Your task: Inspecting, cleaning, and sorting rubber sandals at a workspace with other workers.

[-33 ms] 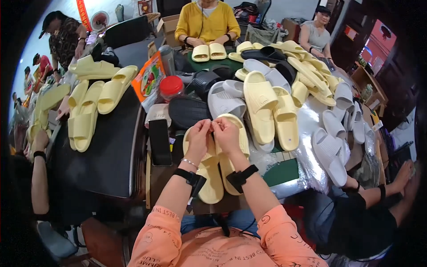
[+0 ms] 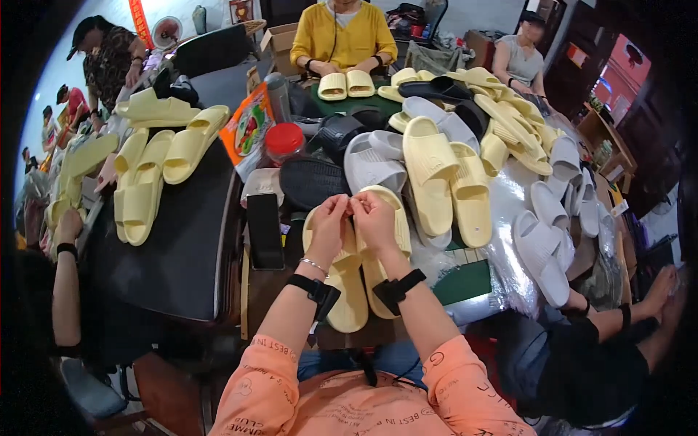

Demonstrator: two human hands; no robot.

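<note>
Two pale yellow slide slippers lie side by side on the table in front of me, a left one [image 2: 346,296] and a right one [image 2: 377,280]. Over their straps my left hand [image 2: 329,231] and my right hand [image 2: 376,224] meet, fingertips pinched together. Whatever sits between the fingertips is too small to make out. Just beyond my hands are a grey slipper [image 2: 374,164] and a black slipper [image 2: 311,184]. To the right, a yellow slipper [image 2: 432,190] overlaps others, with another yellow slipper [image 2: 471,207] beside it.
A black phone [image 2: 265,231], a red-lidded jar [image 2: 283,143] and an orange packet [image 2: 249,125] stand left of my hands. Yellow slippers [image 2: 149,196] rest on a black surface. Grey slippers [image 2: 540,254] lie at right beside clear plastic [image 2: 510,229]. Co-workers sit around the table.
The view has shifted very slightly, so the table and slippers appear a little further right. My hands keep the same pinch over the slippers.
</note>
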